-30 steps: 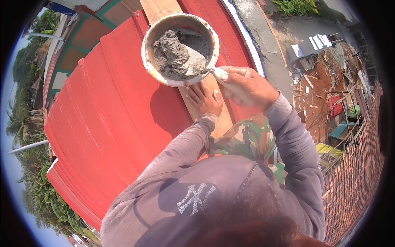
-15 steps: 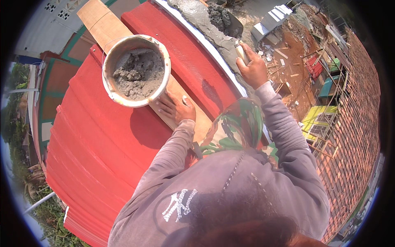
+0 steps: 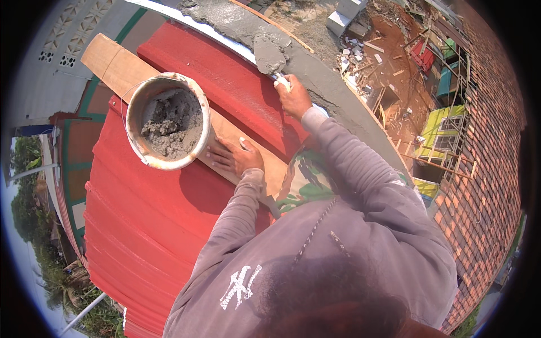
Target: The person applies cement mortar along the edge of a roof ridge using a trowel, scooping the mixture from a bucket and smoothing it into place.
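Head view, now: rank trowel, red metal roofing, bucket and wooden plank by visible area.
1. Red metal roofing
2. Bucket and wooden plank: too close to rank, as the bucket hides part of the plank
3. Trowel

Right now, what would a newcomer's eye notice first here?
Probably the wide red roof sheet across the left and middle. Next, the pale bucket of grey mortar, left of centre, near the left hand resting on a plank. Above centre, the right hand grips a trowel by the grey strip along the red edge.
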Motion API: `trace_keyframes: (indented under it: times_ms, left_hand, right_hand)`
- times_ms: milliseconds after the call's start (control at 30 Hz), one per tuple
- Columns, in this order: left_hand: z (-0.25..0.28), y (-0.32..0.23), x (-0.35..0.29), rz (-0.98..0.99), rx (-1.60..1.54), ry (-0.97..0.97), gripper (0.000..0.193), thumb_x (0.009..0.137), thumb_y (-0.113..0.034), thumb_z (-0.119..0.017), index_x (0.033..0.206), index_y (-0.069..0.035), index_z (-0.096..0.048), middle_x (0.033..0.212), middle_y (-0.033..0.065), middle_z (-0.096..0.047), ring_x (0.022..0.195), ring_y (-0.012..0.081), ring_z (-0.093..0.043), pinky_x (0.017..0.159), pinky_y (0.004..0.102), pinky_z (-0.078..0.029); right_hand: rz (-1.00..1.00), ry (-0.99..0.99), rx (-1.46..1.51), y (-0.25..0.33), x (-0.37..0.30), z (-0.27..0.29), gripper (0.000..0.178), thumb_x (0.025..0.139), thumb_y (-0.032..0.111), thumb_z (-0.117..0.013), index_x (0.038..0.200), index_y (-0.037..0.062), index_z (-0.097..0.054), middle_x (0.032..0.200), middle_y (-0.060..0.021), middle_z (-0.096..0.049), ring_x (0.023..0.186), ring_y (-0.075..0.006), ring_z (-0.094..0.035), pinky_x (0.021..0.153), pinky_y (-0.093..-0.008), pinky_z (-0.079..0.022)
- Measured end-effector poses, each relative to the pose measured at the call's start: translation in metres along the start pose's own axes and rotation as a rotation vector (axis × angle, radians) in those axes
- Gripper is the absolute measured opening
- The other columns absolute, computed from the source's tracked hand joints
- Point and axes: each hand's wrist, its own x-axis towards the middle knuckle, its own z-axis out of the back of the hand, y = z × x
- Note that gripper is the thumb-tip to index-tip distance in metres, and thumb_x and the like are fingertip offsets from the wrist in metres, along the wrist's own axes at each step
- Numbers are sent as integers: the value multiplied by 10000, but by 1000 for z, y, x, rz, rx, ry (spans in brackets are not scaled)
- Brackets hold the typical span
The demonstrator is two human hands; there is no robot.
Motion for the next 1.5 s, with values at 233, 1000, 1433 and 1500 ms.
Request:
trace_keyframes:
  times_ms: [233,1000,1433,1500]
  left_hand:
    - [1,6,2,31,-14,21,860,1045,-413,-508,1718,-44,-120,1744,364,16,1628,528,-1,1304,640,-77]
    - [-6,9,5,32,67,33,871,1038,-441,-539,1715,-62,-142,1754,332,-38,1633,507,-38,1307,626,-103]
    - [-2,6,-1,5,-11,15,859,1049,-419,-502,1713,-32,-117,1746,358,-12,1625,534,-5,1303,635,-58]
    - [-1,9,1,16,-27,-9,852,1055,-423,-492,1713,-32,-118,1746,357,-13,1625,534,2,1304,635,-45]
  right_hand:
    - [-337,-58,58,48,4,-17,471,1048,343,-593,1344,2,-458,1124,-313,-726,938,-452,-755,827,-520,-611]
    - [-443,-162,742,140,114,-163,432,1063,328,-518,1357,18,-453,965,-230,-711,639,-320,-732,489,-486,-597]
    - [-407,-254,348,47,39,-77,418,1072,276,-571,1340,-9,-423,1010,-192,-650,619,-237,-667,445,-413,-584]
    - [-404,-195,375,49,7,-47,365,1068,257,-576,1307,11,-455,932,-144,-625,592,-211,-644,442,-389,-550]
